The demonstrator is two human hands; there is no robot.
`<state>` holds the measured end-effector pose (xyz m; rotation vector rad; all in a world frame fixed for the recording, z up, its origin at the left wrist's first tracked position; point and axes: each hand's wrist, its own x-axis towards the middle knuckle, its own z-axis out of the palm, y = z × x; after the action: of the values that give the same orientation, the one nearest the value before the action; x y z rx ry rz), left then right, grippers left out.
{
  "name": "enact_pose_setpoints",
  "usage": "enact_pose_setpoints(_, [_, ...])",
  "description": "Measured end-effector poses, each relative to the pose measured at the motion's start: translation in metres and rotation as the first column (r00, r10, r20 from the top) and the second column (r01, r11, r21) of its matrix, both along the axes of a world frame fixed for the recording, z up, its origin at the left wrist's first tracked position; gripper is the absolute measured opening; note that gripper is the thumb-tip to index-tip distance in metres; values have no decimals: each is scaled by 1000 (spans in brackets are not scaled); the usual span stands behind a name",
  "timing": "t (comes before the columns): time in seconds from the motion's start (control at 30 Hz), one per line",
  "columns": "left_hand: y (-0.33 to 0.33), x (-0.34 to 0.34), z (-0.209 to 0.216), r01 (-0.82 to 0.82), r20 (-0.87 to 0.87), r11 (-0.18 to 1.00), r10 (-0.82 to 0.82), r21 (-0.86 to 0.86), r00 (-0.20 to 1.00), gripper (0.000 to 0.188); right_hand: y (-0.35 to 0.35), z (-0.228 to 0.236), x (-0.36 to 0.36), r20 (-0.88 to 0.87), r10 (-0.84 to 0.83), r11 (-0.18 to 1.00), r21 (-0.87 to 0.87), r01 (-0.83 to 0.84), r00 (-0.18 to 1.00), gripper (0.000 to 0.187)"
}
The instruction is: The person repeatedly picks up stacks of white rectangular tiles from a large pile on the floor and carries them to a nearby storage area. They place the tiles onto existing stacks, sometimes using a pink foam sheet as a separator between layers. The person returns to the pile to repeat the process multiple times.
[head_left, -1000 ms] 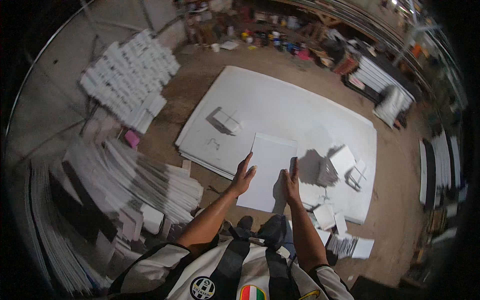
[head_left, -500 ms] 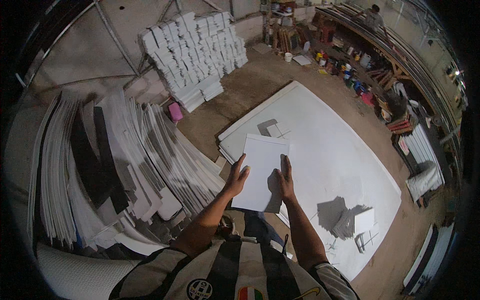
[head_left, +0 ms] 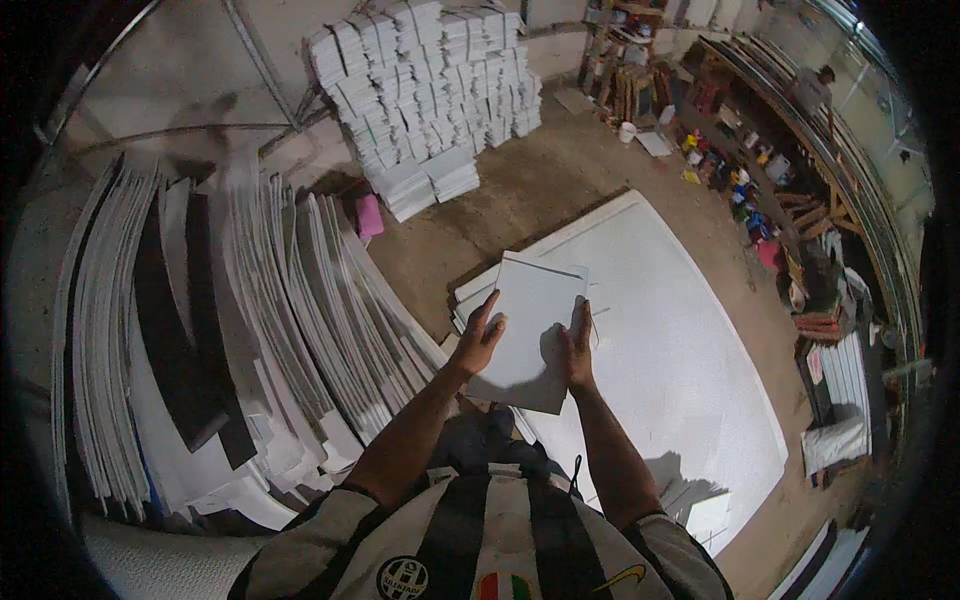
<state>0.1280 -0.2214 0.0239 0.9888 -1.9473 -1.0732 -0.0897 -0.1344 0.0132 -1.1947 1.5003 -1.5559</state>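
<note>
Between my two hands is a small stack of white rectangular sheets [head_left: 528, 345]; its top sheet sits slightly offset, leaving a thin edge line at the far end. My left hand [head_left: 482, 340] grips the left edge, thumb lying on top. On the opposite edge my right hand [head_left: 577, 348] is closed the same way. The sheets are held in front of my body, over the near left edge of a large white panel [head_left: 680, 330]. A pile of small white pieces [head_left: 708, 515] rests on that panel at the lower right, partly hidden by my arm.
Long white boards [head_left: 310, 280] and dark strips [head_left: 205, 300] lean at the left. Tall stacks of bundled white pieces [head_left: 430, 90] stand by the far wall, near a pink object [head_left: 369, 216]. Cans and tools [head_left: 742, 195] line the right; another person [head_left: 812, 92] is at a long bench.
My view has shifted, so the big panel and the small pile sit lower in it. Both hands keep hold of the sheets, which are now tilted differently.
</note>
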Motion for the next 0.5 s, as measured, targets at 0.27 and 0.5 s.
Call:
enact_pose_setpoints(0.27, [-107,26,12,-123,-25,987,126,103,992,59,-135,-6,16,-80,133,990,-33,-136,988,77])
enact_pose_setpoints(0.5, [-230,38,-27,-101,-28,992,103,78,994,65,-259,-21,25,-103,183,983,27,-181,978,77])
